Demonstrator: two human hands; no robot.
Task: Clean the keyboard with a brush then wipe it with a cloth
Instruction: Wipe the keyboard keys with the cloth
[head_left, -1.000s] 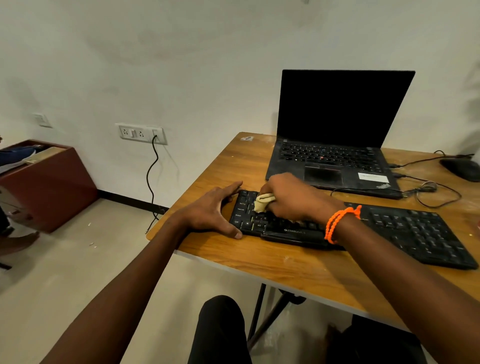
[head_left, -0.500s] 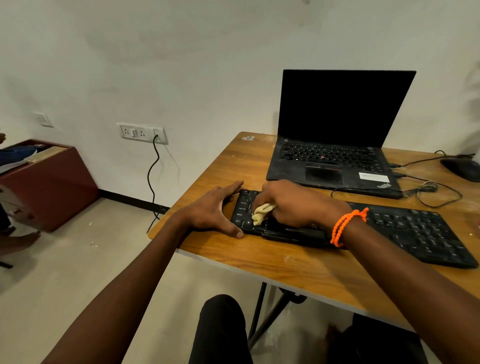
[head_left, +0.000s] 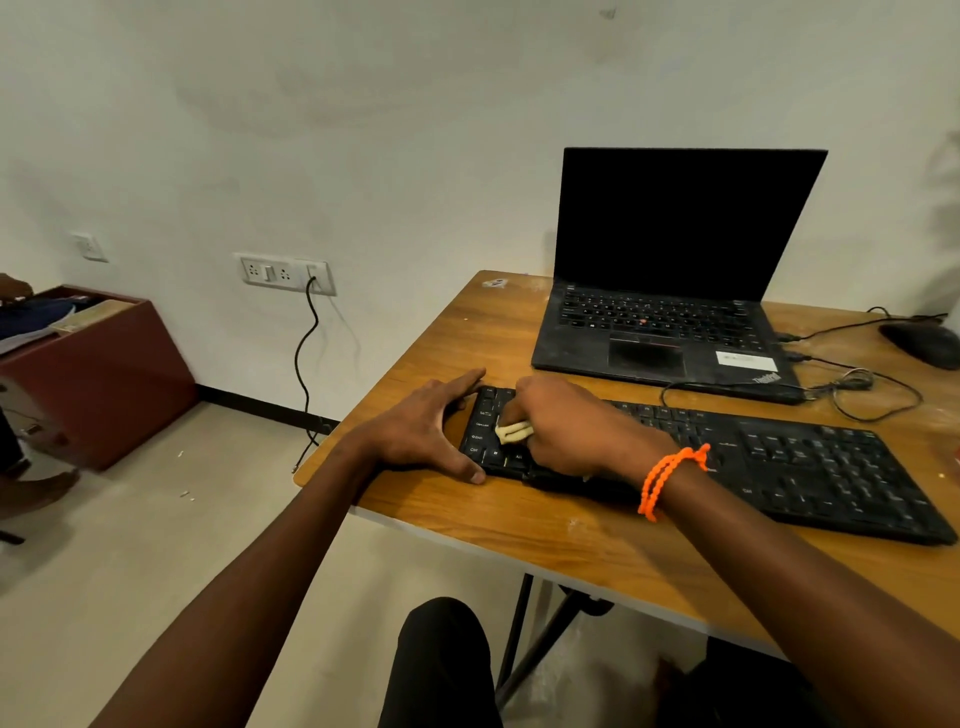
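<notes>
R hand (head_left: 566, 426), fingers clenching a wadded pale cloth (head_left: 514, 432), is sliding it down toward the kbd's (head_left: 810, 467) near-left keys vs a sec ago, wiping pass progressing, while L hand (head_left: 426, 426), fingers spread flat, is bracing its left end on the desk (head_left: 519, 525).

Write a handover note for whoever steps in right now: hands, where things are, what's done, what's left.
Left hand: open, braced against the left end of the keyboard on the table.
Right hand: grips the cream cloth, pressing it on the keyboard's left-end keys.
Brush: not in view, so brushing cannot be confirmed.
Done: wiping is under way at the left end.
Left: probably the middle and right-hand keys.
</notes>
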